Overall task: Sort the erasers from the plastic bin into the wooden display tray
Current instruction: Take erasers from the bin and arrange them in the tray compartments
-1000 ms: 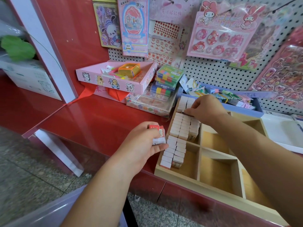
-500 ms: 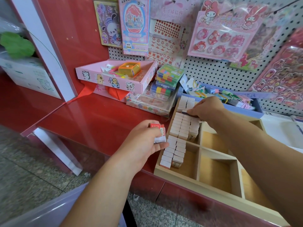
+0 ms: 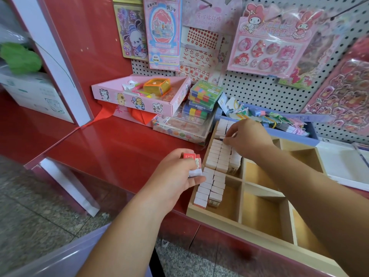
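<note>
The left hand [image 3: 175, 172] grips a small stack of erasers [image 3: 192, 163] over the counter [image 3: 119, 146], just beside the tray [image 3: 265, 214]. The right hand [image 3: 247, 136] reaches to the far end of the tray with its fingers bent down onto the rows [image 3: 217, 162] of erasers that stand in the left boxes. I cannot tell if it pinches one or only pushes.

The rows stand on edge, packed close. I think a bump from the right wrist could tip them like dominoes. The stack in the left hand is held by its sides, so a loose grip could drop one on the floor. A hard push could jam a row crooked.
</note>
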`<state>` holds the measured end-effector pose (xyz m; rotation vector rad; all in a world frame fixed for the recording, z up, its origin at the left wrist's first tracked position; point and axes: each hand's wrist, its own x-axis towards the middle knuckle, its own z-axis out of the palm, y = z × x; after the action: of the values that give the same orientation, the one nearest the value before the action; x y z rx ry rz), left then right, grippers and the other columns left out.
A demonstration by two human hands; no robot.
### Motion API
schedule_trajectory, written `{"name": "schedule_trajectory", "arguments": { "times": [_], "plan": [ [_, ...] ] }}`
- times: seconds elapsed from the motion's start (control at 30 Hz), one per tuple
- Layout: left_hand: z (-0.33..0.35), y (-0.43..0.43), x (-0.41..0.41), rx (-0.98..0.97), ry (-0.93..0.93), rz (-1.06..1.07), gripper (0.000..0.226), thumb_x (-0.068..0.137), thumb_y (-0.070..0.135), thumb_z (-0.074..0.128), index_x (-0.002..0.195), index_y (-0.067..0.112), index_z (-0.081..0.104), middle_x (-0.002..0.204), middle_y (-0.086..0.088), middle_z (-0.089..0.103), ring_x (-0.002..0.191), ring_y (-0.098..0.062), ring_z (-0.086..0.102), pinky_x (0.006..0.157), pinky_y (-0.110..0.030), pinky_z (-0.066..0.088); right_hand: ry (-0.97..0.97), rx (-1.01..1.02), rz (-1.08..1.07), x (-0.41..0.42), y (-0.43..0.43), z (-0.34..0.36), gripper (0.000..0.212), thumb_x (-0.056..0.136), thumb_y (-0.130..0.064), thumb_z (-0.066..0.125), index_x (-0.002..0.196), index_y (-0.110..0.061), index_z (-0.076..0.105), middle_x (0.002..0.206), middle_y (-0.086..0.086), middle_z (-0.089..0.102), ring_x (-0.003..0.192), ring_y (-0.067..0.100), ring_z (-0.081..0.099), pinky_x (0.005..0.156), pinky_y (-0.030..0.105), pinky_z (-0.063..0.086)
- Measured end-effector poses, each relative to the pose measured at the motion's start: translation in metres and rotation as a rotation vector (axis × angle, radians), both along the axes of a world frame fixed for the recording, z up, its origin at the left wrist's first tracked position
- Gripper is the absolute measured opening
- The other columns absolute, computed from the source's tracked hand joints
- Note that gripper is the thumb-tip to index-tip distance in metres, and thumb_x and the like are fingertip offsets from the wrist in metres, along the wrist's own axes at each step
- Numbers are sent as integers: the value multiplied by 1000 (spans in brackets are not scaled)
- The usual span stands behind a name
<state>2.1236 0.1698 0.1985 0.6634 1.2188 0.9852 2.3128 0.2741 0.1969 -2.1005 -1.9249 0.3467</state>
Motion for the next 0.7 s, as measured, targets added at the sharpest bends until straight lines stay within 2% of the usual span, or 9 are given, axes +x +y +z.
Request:
{"name": "schedule_trajectory", "arguments": {
  "times": [0.1,0.17,0.23,0.37,0.43,0.53,0.6,0.7],
  "plan": [
    [1,0,0,-2,1,-3,32,97,-9,47,121,7,63,120,-23,58,103,-39,69,82,-36,63,-61,-22,-7,-1,7,-1,8,89,-31,75,86,-24,72,76,0,68,75,22,67,72,39,60],
    [0,0,0,-3,3,1,33,97,-10,47,120,7,63,120,-23,58,104,-40,68,82,-36,63,-92,-33,-33,-4,13,-1,15,88,-32,76,88,-17,71,77,4,68,73,25,67,64,34,57],
    [-1,0,1,-10,-2,15,32,97,-10,48,118,7,64,121,-25,58,107,-42,68,79,-36,63,-130,-36,-66,-11,16,-1,28,87,-36,76,95,-11,68,80,6,66,72,24,64,55,29,48],
    [-1,1,2,-30,-7,36,31,97,-10,49,118,6,65,120,-25,58,107,-42,67,77,-37,63,-162,-9,-129,-25,13,4,52,83,-55,75,92,-9,53,74,4,54,59,20,53,46,27,37],
    [0,0,2,-39,-13,43,32,97,-10,48,119,5,64,120,-26,58,109,-42,67,77,-37,63,-167,-3,-169,-26,13,5,52,83,-53,77,88,-10,48,74,3,54,60,20,52,45,27,36],
    [0,0,0,-27,-29,39,33,96,-12,47,120,4,63,120,-26,57,110,-41,66,75,-35,64,-154,0,-195,-27,15,5,41,84,-39,77,77,-14,45,72,3,56,58,18,53,44,25,35],
    [1,-1,-2,-22,-30,37,34,95,-12,46,120,4,63,120,-26,57,107,-39,67,75,-35,64,-124,1,-199,-27,15,4,35,84,-35,75,77,-13,49,73,3,58,58,18,55,44,24,36],
    [2,-1,-2,-16,-20,34,34,95,-12,46,119,5,64,121,-27,57,105,-39,67,76,-36,64,-82,36,-175,-28,12,2,35,82,-44,78,83,-12,63,75,4,65,64,21,62,48,26,44]
  ]
}}
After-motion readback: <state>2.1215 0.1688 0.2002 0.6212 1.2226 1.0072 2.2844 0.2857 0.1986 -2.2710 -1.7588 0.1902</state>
